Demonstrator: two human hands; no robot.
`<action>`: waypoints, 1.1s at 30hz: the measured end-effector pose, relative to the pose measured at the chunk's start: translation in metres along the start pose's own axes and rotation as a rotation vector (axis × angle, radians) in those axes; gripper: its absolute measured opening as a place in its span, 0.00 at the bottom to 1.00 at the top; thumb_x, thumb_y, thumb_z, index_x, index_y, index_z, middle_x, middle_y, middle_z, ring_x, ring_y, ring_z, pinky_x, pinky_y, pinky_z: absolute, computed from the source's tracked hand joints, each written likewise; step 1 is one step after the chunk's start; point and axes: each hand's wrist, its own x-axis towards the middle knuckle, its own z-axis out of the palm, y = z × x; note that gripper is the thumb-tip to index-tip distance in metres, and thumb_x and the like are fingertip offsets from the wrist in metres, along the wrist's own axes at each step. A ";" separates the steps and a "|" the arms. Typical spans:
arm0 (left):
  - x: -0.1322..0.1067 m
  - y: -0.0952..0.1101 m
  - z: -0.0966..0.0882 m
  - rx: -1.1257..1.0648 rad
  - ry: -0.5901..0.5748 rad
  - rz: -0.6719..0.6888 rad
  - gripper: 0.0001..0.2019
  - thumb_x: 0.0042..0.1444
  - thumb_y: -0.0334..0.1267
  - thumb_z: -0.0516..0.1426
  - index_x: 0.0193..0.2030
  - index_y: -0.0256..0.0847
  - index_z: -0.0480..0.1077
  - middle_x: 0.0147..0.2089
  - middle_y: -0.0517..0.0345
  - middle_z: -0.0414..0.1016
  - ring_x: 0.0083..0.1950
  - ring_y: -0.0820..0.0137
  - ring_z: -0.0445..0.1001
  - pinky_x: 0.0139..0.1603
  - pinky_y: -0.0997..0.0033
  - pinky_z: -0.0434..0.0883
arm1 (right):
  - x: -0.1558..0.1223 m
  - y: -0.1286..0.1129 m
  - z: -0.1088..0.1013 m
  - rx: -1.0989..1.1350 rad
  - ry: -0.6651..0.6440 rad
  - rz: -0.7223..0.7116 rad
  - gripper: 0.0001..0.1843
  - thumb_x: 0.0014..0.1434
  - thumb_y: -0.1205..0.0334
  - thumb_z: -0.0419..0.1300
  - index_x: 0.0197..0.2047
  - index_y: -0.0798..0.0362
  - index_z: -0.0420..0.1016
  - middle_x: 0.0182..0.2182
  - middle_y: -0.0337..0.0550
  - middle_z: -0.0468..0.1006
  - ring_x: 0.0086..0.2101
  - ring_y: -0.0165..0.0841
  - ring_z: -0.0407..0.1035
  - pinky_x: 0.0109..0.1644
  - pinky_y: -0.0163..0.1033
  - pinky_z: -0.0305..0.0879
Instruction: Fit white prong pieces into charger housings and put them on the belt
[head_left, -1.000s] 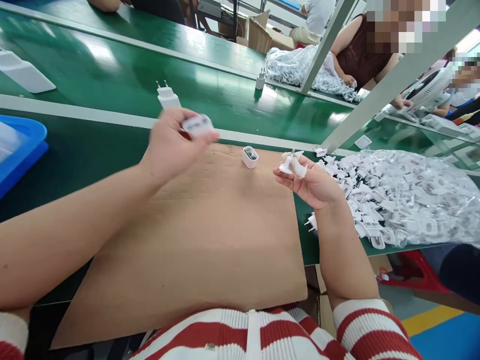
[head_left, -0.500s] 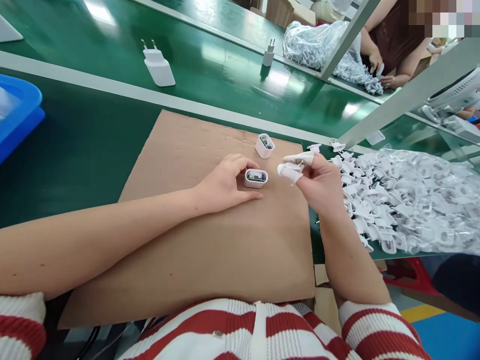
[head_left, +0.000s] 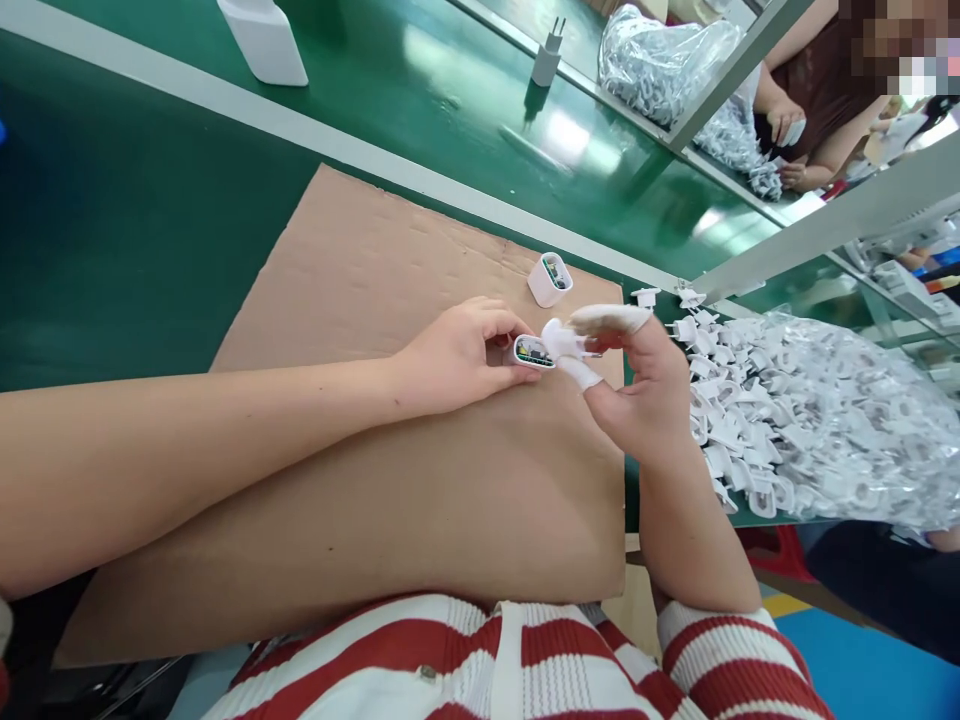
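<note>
My left hand point(head_left: 457, 352) rests on the cardboard sheet point(head_left: 390, 470) with its fingers closed around a small white charger shell point(head_left: 532, 352), whose open end shows a green circuit board. My right hand point(head_left: 637, 385), with white finger cots on thumb and forefinger, pinches a white plug cap point(head_left: 559, 340) right against that open end. A second open charger shell point(head_left: 550, 279) stands on the cardboard just beyond the hands.
A heap of white plug caps point(head_left: 795, 410) lies on plastic to the right. On the green conveyor belt point(head_left: 420, 80) stand two finished chargers point(head_left: 262, 40) point(head_left: 546, 60). A metal frame bar point(head_left: 825, 225) crosses at right. Another person's hands point(head_left: 787, 150) work at a bagged pile beyond.
My left hand brought the charger shell down from the air to the cardboard, then turned it toward my right hand. The right hand moved the plug cap up against the shell's open end.
</note>
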 end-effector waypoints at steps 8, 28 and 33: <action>0.001 0.000 -0.001 0.004 -0.011 0.004 0.15 0.56 0.52 0.67 0.40 0.42 0.80 0.39 0.56 0.77 0.47 0.60 0.75 0.47 0.63 0.71 | 0.004 0.000 0.013 -0.118 -0.054 -0.157 0.15 0.67 0.67 0.63 0.53 0.43 0.83 0.45 0.41 0.87 0.43 0.38 0.80 0.46 0.43 0.77; 0.002 0.003 0.000 0.035 -0.008 0.028 0.12 0.57 0.47 0.66 0.35 0.40 0.78 0.37 0.56 0.75 0.45 0.62 0.75 0.44 0.65 0.70 | 0.005 -0.009 0.018 -0.303 -0.060 -0.107 0.14 0.64 0.67 0.60 0.49 0.46 0.82 0.40 0.43 0.85 0.40 0.41 0.78 0.47 0.45 0.74; 0.002 0.002 0.001 0.033 0.006 0.010 0.13 0.57 0.49 0.64 0.35 0.41 0.78 0.36 0.56 0.75 0.45 0.61 0.75 0.45 0.64 0.70 | 0.008 -0.009 0.020 -0.367 -0.037 -0.098 0.13 0.60 0.68 0.59 0.44 0.46 0.82 0.35 0.42 0.83 0.37 0.39 0.77 0.49 0.45 0.75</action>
